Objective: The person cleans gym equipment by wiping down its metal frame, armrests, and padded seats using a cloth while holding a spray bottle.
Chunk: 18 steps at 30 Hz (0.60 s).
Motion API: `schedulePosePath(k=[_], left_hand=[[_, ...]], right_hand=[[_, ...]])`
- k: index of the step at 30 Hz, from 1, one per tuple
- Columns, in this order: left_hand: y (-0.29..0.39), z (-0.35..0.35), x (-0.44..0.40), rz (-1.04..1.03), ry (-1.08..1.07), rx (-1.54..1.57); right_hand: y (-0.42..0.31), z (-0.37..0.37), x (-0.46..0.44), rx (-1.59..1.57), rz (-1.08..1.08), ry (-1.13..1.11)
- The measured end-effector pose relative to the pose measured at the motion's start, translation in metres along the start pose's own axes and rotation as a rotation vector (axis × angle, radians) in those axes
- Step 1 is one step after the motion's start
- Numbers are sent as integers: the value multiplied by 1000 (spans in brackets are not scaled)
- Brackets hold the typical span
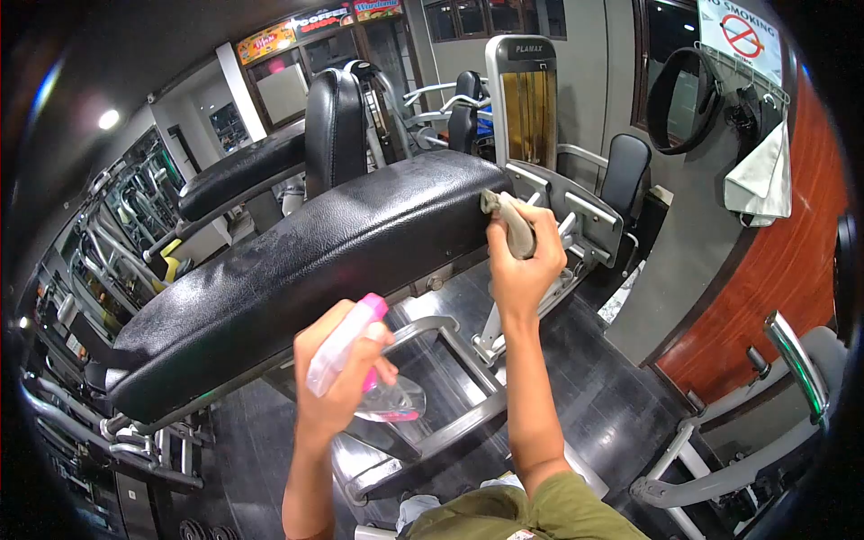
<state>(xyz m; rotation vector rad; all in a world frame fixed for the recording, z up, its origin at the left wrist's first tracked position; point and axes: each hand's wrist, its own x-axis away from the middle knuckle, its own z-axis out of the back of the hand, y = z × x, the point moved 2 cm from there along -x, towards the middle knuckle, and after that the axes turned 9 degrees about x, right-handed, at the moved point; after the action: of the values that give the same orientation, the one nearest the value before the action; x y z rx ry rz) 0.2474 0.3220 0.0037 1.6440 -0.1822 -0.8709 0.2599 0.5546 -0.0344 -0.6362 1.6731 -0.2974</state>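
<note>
My left hand (328, 369) is wrapped round a clear spray bottle (391, 400) with a pink and white trigger head, held in front of a long black padded bench (297, 238). Darker, wet-looking patches show on the bench's top toward its left part. In my right hand (529, 256) is a bunched greyish cloth (515, 225), gripped between thumb and fingers. The cloth's crumpled tip is at the bench's right end; whether it touches the pad I cannot tell.
A weight-stack machine (526, 108) stands behind the bench's right end. Grey metal frame tubing (450, 427) sits below the pad. At right, a white towel (760, 180) and a black belt (686, 101) hang on the wall. A curved machine handle (796, 364) juts in at lower right.
</note>
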Motion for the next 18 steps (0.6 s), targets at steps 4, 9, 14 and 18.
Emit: schedulePosePath(k=[4, 9, 14, 18], left_hand=[[18, 16, 16, -81, 56, -101], [43, 33, 27, -84, 204, -191], [47, 56, 38, -141, 277, -252], [40, 61, 38, -210, 290, -227]], right_hand=[[-45, -11, 15, -131, 55, -154], [-50, -2, 26, -64, 222, -265], [-8, 8, 9, 57, -129, -74], [-50, -12, 39, 8, 51, -56]])
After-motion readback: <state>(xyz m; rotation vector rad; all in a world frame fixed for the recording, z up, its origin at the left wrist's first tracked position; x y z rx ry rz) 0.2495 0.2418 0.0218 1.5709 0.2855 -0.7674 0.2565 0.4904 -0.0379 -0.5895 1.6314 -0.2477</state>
